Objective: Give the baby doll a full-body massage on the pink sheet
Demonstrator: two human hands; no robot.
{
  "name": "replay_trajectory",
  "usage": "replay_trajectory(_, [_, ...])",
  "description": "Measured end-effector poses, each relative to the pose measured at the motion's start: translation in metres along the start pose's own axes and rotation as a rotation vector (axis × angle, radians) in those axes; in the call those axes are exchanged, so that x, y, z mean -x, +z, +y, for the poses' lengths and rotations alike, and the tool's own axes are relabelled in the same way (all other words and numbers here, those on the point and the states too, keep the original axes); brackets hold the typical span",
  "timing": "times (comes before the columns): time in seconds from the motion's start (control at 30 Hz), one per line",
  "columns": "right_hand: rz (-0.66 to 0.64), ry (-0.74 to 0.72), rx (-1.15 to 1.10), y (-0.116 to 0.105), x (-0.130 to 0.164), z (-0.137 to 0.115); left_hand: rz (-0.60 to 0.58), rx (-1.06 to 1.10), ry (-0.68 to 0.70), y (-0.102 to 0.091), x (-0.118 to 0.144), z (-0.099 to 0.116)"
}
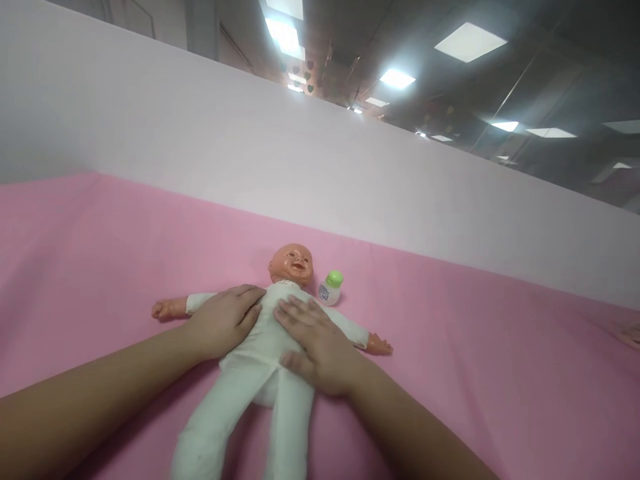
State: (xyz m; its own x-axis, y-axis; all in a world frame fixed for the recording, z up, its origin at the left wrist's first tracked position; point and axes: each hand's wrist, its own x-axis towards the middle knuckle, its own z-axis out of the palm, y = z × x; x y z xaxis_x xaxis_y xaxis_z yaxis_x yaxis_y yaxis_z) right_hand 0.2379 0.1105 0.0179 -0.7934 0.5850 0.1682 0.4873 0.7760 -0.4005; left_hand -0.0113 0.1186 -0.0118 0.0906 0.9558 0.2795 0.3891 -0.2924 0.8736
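Observation:
A baby doll [265,353] with a white cloth body lies on its back, head away from me, arms spread to both sides and legs toward me. My left hand [225,320] rests on the left side of its chest, near the shoulder, with the fingers stretched out. Across the right side of the chest and belly lies my right hand [320,347], flat with its fingers spread. Neither hand grips anything. Beside the doll's head, to the right, is a small clear bottle [331,288] with a green cap, apart from both hands.
Pink cloth [450,347] covers the surface under the doll. A white partition [250,140] runs along the back behind the doll's head. At the far right edge a small part of a skin-toned object [631,335] shows, too cut off to name.

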Motion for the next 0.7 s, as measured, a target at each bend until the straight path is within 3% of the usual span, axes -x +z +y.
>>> replay_trajectory(0.13, [0.115,0.183,-0.028,0.004,0.0,0.023,-0.09,-0.288,0.08,-0.002,-0.001,0.0])
replay_trajectory(0.27, [0.212,0.33,-0.032,0.003,-0.002,0.027,-0.129,-0.507,0.182,-0.005,0.0,0.001])
replay_trajectory(0.43, [0.181,0.462,0.116,0.005,-0.005,0.029,-0.168,-0.371,0.42,-0.002,0.022,0.027])
replay_trajectory(0.57, [0.167,0.469,0.214,0.012,-0.006,0.031,-0.439,-0.184,0.677,0.011,0.052,0.067])
replay_trajectory(0.7, [0.186,0.451,0.226,0.014,-0.008,0.031,-0.591,-0.17,0.739,0.023,0.061,0.086])
